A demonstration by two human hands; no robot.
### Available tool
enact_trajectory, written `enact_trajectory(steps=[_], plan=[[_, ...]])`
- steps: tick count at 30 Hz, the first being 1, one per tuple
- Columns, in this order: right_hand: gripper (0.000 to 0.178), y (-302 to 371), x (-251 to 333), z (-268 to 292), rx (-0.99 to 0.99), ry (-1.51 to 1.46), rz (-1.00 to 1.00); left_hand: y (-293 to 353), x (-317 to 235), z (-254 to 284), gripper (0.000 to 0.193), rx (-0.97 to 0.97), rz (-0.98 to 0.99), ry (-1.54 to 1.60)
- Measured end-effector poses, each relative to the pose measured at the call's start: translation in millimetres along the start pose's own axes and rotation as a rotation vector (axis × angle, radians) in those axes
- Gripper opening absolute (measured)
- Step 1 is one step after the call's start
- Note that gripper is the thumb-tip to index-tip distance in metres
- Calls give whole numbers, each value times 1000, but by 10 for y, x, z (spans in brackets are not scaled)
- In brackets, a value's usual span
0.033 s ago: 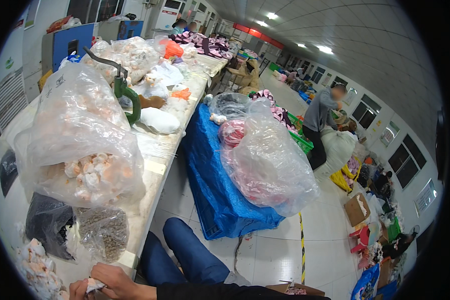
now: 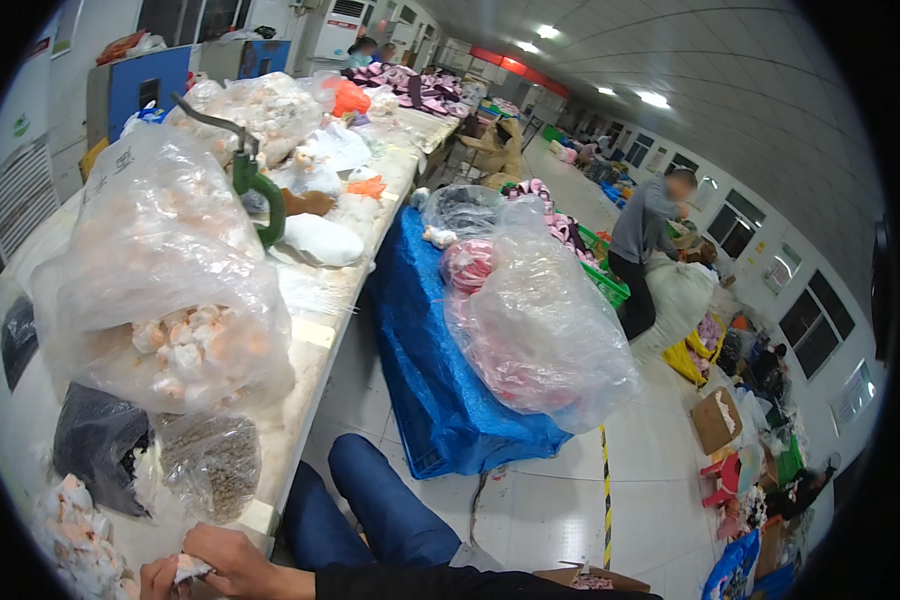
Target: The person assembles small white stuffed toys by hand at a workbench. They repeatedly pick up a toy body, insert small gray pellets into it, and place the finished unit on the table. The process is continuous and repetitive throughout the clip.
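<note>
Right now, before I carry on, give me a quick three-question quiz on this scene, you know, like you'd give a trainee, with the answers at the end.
1. Multiple choice: what shows between the left hand and the right hand?
A) a blue lid
B) a small white-and-orange piece
C) a pair of scissors

2. True or false: the lever tool is red.

3. Fill in: seen by the person, the dark-filled bag lies to the ____ of the tan-filled bag.

Key:
1. B
2. False; the lever tool is green.
3. left
</note>
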State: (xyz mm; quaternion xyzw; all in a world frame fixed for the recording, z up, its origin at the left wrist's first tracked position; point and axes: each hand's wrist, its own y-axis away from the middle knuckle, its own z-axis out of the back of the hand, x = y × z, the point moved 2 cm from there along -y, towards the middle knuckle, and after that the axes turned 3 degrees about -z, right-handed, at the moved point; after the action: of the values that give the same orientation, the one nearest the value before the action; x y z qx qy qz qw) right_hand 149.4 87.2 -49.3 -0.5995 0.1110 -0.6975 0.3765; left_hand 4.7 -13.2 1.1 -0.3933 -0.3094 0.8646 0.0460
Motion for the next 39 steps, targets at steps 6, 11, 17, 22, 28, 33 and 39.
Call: enact_trajectory(steps=[6,11,17,22,28,33,39], plan=[[32,-111,128,201,103,-76,-38,-201,-124,-90,28,-98,-27,-32],[31,-357,326,381,156,18,-99,-253,-124,-40,27,-117,14,66],[17,-1514,603,179,32,63,56,-229,-145,-6,30,-35,349,59],[56,-1957,533,-658,437,175,227,-219,9,-113,36,159,509,66],[55,-1794,196,-1060,774,207,277,-183,66,-105,36,191,444,1],[52,-2146,100,-571,677,81,134,-200,83,-85,32,154,477,29],[50,-2747,-1100,381,420,1055,-6,-260,32,-82,33,121,484,66]])
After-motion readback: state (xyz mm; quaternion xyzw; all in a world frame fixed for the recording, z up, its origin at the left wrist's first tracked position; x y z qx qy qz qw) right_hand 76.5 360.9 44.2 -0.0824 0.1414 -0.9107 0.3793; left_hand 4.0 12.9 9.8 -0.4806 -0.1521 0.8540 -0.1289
